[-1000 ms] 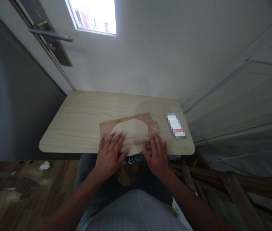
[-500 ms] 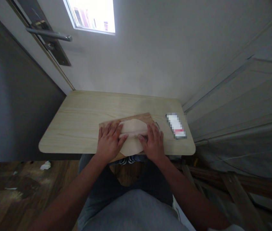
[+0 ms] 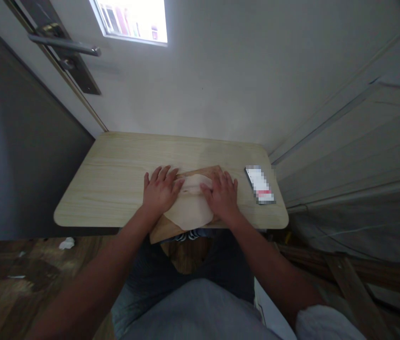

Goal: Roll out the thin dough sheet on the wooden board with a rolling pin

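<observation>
A thin, pale round of dough lies on a wooden cutting board at the table's front edge. Across its far part runs a pale band, perhaps a rolling pin or a fold; its ends are hidden by my hands. My left hand rests flat at the left end of the band, fingers spread over the board's far left edge. At the right end my right hand lies palm down, fingers stretched forward and thumb pointing inward on the dough.
All this is on a small light-wood table against a white door with a metal handle. A phone with a blurred screen lies to the right. Crumpled white paper is on the floor at left. Wooden slats stand at lower right.
Both hands have slid forward, away from me, along with the pale band. More of the dough and of the board's near left corner shows now. The board's metal ring is now hidden.
</observation>
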`<action>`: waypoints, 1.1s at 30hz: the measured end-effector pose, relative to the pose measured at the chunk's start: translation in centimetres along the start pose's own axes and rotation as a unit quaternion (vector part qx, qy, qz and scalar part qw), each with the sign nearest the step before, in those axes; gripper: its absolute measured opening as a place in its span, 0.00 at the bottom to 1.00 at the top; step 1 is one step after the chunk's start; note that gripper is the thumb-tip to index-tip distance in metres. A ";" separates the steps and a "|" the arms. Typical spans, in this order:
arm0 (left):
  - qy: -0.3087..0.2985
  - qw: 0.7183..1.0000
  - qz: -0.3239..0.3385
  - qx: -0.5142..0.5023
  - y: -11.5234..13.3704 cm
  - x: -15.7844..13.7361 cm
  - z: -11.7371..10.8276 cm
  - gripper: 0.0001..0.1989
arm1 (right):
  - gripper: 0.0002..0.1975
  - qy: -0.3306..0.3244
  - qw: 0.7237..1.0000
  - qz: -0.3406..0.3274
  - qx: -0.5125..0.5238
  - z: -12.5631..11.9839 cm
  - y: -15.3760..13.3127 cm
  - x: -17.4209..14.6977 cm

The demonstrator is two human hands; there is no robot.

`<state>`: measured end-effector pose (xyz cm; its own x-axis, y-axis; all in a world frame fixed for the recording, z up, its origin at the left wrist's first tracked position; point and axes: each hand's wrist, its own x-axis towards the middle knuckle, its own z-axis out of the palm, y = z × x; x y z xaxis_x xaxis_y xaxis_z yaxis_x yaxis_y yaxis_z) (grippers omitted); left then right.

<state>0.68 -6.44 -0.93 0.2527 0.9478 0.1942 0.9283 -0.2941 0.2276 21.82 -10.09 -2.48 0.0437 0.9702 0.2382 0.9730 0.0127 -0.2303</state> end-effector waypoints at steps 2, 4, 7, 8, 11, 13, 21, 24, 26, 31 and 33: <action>-0.004 1.000 -0.007 -0.004 -0.2 0.6 0.2 0.28 | 0.31 0.002 1.000 0.001 -0.007 -0.1 -0.2 0.7; -0.012 1.000 -0.013 -0.008 -0.4 1.2 0.3 0.28 | 0.31 0.001 1.000 0.002 -0.014 -0.1 -0.2 1.3; -0.024 0.999 -0.019 -0.008 -0.6 1.7 0.3 0.29 | 0.30 -0.006 1.000 0.004 -0.022 0.0 -0.3 2.0; -0.026 0.999 -0.021 -0.007 -0.6 1.9 0.2 0.29 | 0.30 -0.008 1.000 0.003 -0.023 0.0 -0.3 2.2; -0.028 0.999 -0.022 -0.005 -0.5 1.8 0.1 0.29 | 0.30 -0.008 1.000 0.000 -0.023 0.0 -0.2 2.2; -0.024 1.000 -0.019 -0.003 -0.3 1.3 0.0 0.29 | 0.29 -0.004 1.000 -0.005 -0.018 0.0 -0.1 1.8; -0.012 1.000 0.012 0.010 0.9 -3.0 -1.0 0.26 | 0.32 0.020 0.999 -0.030 0.014 -0.4 0.4 -3.1; -0.020 1.000 0.021 0.010 1.3 -5.3 -1.2 0.27 | 0.33 0.023 0.999 -0.030 0.032 -0.9 0.5 -5.8; -0.023 0.999 0.023 0.002 1.5 -6.6 -1.2 0.28 | 0.33 0.011 0.999 -0.029 0.042 -1.3 0.5 -7.4; -0.016 1.000 0.024 -0.011 1.7 -7.8 -1.1 0.30 | 0.28 0.001 0.998 -0.003 0.059 -2.6 0.5 -8.6; -0.020 1.000 0.020 -0.011 1.7 -7.7 -1.0 0.30 | 0.25 -0.006 0.998 0.010 0.061 -3.2 0.4 -7.5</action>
<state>0.01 -14.34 -1.05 0.3008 0.9393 0.1652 0.9112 -0.3342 0.2408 22.63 -18.13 -1.30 0.0590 0.9733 0.2216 0.9370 0.0226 -0.3486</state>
